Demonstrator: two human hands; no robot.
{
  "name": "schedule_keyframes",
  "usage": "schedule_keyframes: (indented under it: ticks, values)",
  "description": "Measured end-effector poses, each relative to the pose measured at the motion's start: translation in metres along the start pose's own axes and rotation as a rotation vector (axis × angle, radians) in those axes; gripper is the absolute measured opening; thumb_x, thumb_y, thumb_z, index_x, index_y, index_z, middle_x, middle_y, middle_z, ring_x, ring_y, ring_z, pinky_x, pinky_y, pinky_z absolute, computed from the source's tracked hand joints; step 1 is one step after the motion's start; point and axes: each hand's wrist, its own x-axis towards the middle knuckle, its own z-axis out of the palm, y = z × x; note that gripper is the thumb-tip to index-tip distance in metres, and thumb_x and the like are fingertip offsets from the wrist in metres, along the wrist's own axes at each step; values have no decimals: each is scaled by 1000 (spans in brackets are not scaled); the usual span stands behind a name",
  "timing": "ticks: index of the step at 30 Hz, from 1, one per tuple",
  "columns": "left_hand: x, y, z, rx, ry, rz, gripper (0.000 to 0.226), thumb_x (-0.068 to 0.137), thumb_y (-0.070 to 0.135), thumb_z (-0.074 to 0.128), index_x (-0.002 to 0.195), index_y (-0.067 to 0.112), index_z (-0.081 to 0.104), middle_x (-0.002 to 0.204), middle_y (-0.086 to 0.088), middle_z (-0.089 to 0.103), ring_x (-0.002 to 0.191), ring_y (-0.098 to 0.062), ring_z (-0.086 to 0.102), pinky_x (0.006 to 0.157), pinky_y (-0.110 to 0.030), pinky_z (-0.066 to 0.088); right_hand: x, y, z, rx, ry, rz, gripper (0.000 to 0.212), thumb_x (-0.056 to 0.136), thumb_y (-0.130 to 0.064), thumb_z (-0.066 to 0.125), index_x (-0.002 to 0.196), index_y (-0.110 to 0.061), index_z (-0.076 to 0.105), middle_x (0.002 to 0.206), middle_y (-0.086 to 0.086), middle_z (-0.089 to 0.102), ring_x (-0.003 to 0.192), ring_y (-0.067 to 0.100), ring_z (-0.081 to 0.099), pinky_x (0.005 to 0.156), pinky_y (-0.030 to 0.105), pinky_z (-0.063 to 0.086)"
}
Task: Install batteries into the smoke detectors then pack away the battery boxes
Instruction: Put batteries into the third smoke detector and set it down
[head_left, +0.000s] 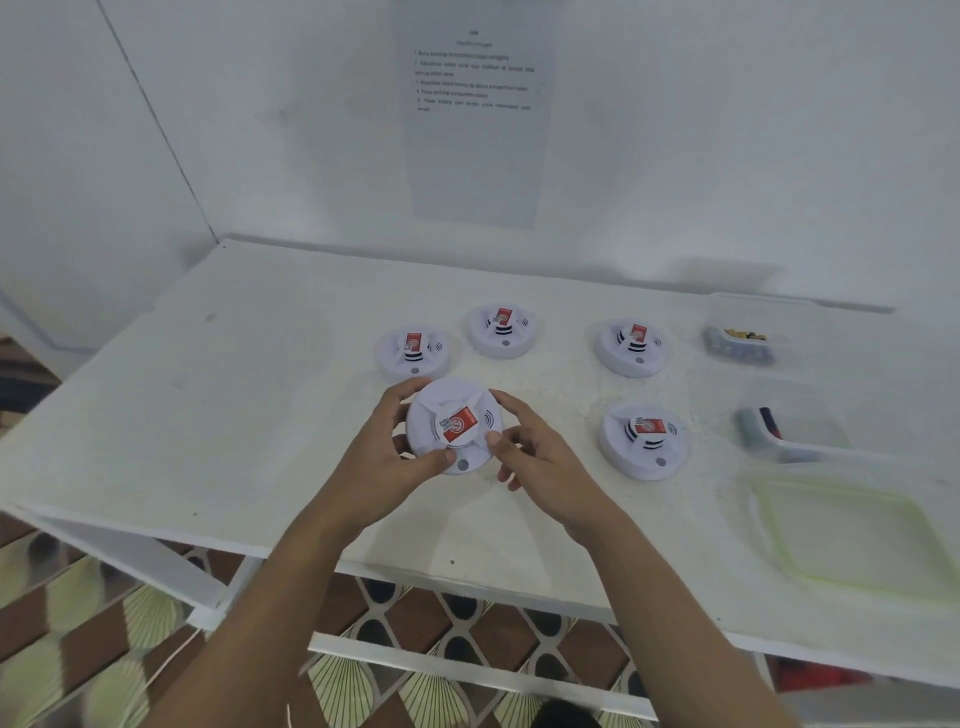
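A round white smoke detector (453, 410) with a red label is held between both hands just above the white table (249, 415). My left hand (384, 457) grips its left rim, thumb on the near edge. My right hand (524, 447) grips its right rim with curled fingers. Several more detectors lie on the table: one at the back left (414, 353), one behind it (503, 330), one at the back right (632, 346) and one at the right (644, 439). A clear box of batteries (740, 343) stands at the far right, with a second clear box (779, 431) nearer.
A clear lid with a green rim (852, 535) lies flat at the table's near right. A printed instruction sheet (475, 114) hangs on the wall behind. The table's front edge runs below my forearms, with patterned floor beneath.
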Motion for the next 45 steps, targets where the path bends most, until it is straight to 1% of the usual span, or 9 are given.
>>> schedule_keyframes:
  ticks: [5, 16, 20, 23, 28, 30, 33, 39, 45]
  values:
    - [11, 1, 6, 28, -5, -5, 71, 80, 17, 82, 135, 43, 45, 123, 26, 60, 110, -1, 62, 87, -29, 58, 7, 4, -10, 12, 11, 6, 46, 104, -39, 53, 148, -45, 39, 108, -2, 67, 78, 7, 62, 76, 24, 51]
    - [36, 2, 23, 57, 11, 2, 71, 82, 19, 81, 138, 39, 43, 129, 22, 57, 115, -6, 61, 88, -28, 58, 28, 8, -35, 34, -39, 22, 46, 103, -39, 55, 146, -46, 41, 107, -2, 65, 81, 9, 62, 76, 23, 51]
    - [41, 0, 30, 42, 52, -27, 69, 81, 21, 80, 136, 41, 44, 127, 21, 59, 111, -8, 64, 90, -34, 58, 35, 12, -41, 38, -49, 10, 42, 101, -39, 58, 136, -57, 41, 110, -5, 67, 88, 8, 64, 77, 21, 49]
    - [45, 0, 33, 58, 95, -55, 70, 77, 29, 80, 134, 43, 43, 126, 20, 59, 107, -5, 64, 89, -32, 58, 40, 13, -44, 2, -41, -18, 43, 100, -42, 60, 131, -64, 40, 111, -11, 67, 93, 3, 63, 80, 21, 47]
    - [50, 0, 36, 66, 139, -102, 69, 79, 26, 83, 131, 43, 40, 125, 19, 59, 107, -5, 64, 87, -27, 57, 44, 6, -49, -82, -61, -70, 52, 99, -39, 62, 145, -46, 39, 113, -23, 61, 98, 0, 59, 76, 9, 48]
    - [52, -2, 36, 65, 148, -120, 67, 77, 26, 84, 125, 46, 41, 123, 20, 60, 105, -4, 65, 86, -28, 58, 45, 5, -52, -103, -56, -85, 53, 98, -38, 63, 145, -44, 40, 112, -24, 60, 93, -6, 60, 73, 6, 47]
    - [54, -3, 37, 96, 157, -133, 69, 74, 28, 86, 125, 44, 42, 121, 19, 62, 103, -5, 66, 86, -31, 58, 50, 6, -56, -153, -52, -94, 53, 96, -36, 67, 144, -40, 43, 113, -23, 60, 89, -9, 61, 72, 7, 48]
    - [59, 0, 44, 193, 182, -114, 68, 74, 28, 86, 126, 41, 43, 114, 25, 59, 102, 11, 57, 78, -16, 48, 55, 10, -62, -231, -31, -108, 54, 92, -35, 72, 142, -34, 51, 119, -16, 64, 88, -6, 63, 72, 4, 47]
    - [65, -6, 50, 256, 187, -86, 69, 73, 28, 86, 130, 30, 48, 124, 16, 55, 98, -3, 60, 72, -18, 50, 58, 9, -69, -319, -53, -103, 50, 93, -30, 70, 140, -24, 53, 115, -17, 58, 84, -6, 61, 69, 1, 44]
